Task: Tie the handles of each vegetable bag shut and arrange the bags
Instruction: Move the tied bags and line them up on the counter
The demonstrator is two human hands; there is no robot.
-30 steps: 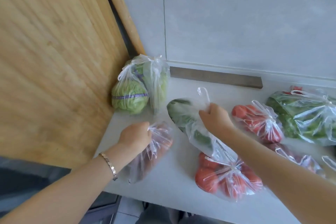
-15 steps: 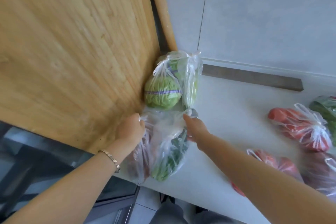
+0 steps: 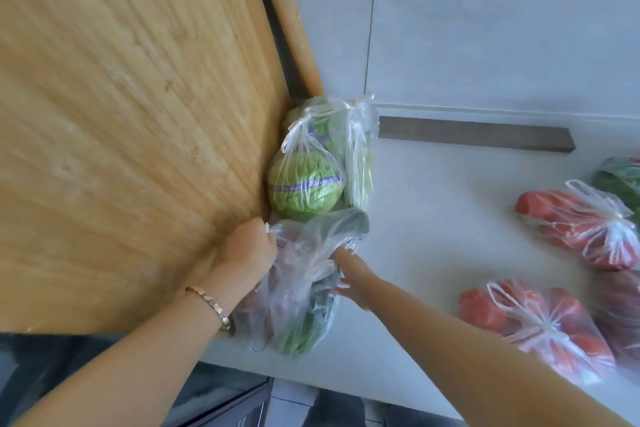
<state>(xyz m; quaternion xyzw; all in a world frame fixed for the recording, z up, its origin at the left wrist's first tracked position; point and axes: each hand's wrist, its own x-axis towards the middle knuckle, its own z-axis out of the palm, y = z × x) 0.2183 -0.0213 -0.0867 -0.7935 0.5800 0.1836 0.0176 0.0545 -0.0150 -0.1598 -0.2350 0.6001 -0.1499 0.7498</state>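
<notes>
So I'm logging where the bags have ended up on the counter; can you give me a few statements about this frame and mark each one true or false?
1. The cabbage bag sits in the corner against the wooden board. True.
2. The left hand grips the top of a clear bag. True.
3. The right hand rests on a tomato bag. False: it touches the bag of greens near the counter's front edge; the tomato bags lie apart to the right.
4. The cabbage bag's handles hang loose and untied. False: they are knotted at the top.
5. The bracelet is on the right wrist. False: it is on the left wrist.
</notes>
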